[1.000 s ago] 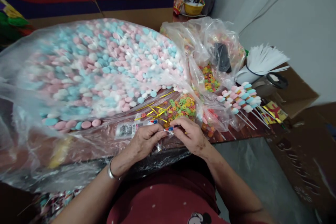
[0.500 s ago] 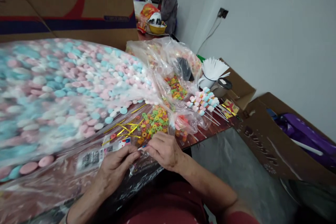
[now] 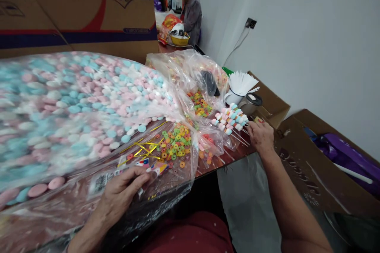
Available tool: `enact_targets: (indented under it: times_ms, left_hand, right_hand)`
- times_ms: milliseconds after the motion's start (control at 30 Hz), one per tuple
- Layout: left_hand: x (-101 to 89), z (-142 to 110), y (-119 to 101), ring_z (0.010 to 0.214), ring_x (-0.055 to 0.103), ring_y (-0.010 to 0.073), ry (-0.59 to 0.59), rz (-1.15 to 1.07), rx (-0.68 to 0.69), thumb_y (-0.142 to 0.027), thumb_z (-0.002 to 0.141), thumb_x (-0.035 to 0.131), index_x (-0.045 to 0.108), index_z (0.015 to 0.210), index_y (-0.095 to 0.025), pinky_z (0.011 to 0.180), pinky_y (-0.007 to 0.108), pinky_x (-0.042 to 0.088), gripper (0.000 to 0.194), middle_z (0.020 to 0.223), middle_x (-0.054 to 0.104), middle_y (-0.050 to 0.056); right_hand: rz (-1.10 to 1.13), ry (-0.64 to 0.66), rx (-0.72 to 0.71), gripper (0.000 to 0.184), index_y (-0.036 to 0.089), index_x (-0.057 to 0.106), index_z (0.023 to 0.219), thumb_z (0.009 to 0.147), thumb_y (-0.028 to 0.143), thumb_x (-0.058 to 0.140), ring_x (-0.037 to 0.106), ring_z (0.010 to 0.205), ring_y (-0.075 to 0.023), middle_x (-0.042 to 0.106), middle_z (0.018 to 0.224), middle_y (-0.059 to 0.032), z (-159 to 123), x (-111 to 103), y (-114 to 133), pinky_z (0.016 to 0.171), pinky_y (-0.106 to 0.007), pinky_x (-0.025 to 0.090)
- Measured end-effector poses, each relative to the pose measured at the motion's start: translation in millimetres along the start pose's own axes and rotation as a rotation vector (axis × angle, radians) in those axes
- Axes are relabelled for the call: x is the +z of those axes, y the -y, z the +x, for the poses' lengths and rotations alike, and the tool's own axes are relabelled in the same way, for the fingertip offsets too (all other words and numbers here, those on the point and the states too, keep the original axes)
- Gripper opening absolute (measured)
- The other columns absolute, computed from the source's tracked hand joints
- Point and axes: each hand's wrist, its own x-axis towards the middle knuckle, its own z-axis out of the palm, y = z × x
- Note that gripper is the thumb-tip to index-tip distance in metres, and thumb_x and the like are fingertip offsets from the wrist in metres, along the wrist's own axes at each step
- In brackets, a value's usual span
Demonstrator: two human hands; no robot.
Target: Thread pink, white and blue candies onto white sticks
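Observation:
My left hand pinches a small printed clear plastic bag between thumb and fingers, over the clear sheet at the table's front. At the table's right edge, my right hand has its fingers closed at the stick ends of a pile of marshmallow skewers. The skewers carry pink, white and blue marshmallows; my fingertips are partly hidden there. Loose gummy rings in green, yellow and orange lie beyond the small bag. Gold twist ties are scattered just left of the rings.
A large clear bag of marshmallows covers the left side. More bagged gummy rings lie behind. White paper sticks stand in a cup beside a dark-lidded jar. Cardboard boxes stand right. A person works farther back.
My right hand has left my left hand and moved right to the skewers. My left hand still holds the small bag, whose printed part is now spread out. The view has tilted slightly up.

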Motion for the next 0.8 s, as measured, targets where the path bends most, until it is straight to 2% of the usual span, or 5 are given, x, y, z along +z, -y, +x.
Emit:
enact_targets:
  times_ms: [100, 200, 333, 533, 800]
  left_hand:
    - [-1.2, -1, -1, 0.060, 0.058, 0.0145, -0.032, -0.036, -0.036, -0.042, 0.081, 0.063, 0.066, 0.067, -0.018, 0.057, 0.023, 0.045, 0.027, 0.064, 0.066, 0.001]
    - [-4.8, -2, 2, 0.062, 0.058, 0.0142, -0.067, -0.078, -0.073, -0.037, 0.080, 0.062, 0.066, 0.067, -0.018, 0.059, 0.023, 0.045, 0.024, 0.066, 0.066, 0.002]
    - [-10.9, -2, 12, 0.062, 0.057, 0.0133, -0.100, -0.156, -0.097, -0.037, 0.078, 0.065, 0.066, 0.070, -0.016, 0.058, 0.022, 0.043, 0.022, 0.068, 0.067, 0.003]
    - [-12.2, -4, 17, 0.056, 0.051, 0.0103, -0.020, -0.273, -0.125, -0.037, 0.079, 0.067, 0.065, 0.070, -0.015, 0.052, 0.020, 0.038, 0.024, 0.064, 0.067, 0.002]
    - [-17.4, -6, 20, 0.052, 0.051, 0.0089, 0.049, -0.443, -0.179, -0.037, 0.078, 0.069, 0.061, 0.069, -0.015, 0.052, 0.020, 0.039, 0.025, 0.063, 0.068, 0.001]
  right_hand:
    - [0.032, 0.025, -0.049, 0.030, 0.014, 0.069, 0.077, 0.092, 0.022, 0.044, 0.049, 0.070, -0.0207, 0.065, 0.072, -0.0131, -1, 4, -3, 0.064, -0.034, 0.030]
    - [0.102, -0.168, -0.076, 0.047, 0.012, 0.070, 0.077, 0.098, 0.035, 0.035, 0.053, 0.068, -0.0195, 0.065, 0.072, -0.0166, 2, -2, 4, 0.062, -0.036, 0.033]
    - [0.479, -0.413, -0.294, 0.021, 0.019, 0.069, 0.092, 0.092, 0.032, 0.052, 0.061, 0.071, -0.0187, 0.067, 0.077, -0.0080, 3, -33, 47, 0.065, -0.032, 0.045]
    - [0.682, -0.231, -0.710, 0.019, 0.021, 0.065, 0.104, 0.090, 0.014, 0.055, 0.058, 0.073, -0.0173, 0.066, 0.083, -0.0049, -5, -76, 131, 0.069, -0.032, 0.046]
    - [0.685, -0.224, -0.862, 0.019, 0.021, 0.060, 0.105, 0.089, 0.011, 0.055, 0.050, 0.070, -0.0178, 0.061, 0.077, -0.0025, 0, -65, 152, 0.066, -0.034, 0.041]
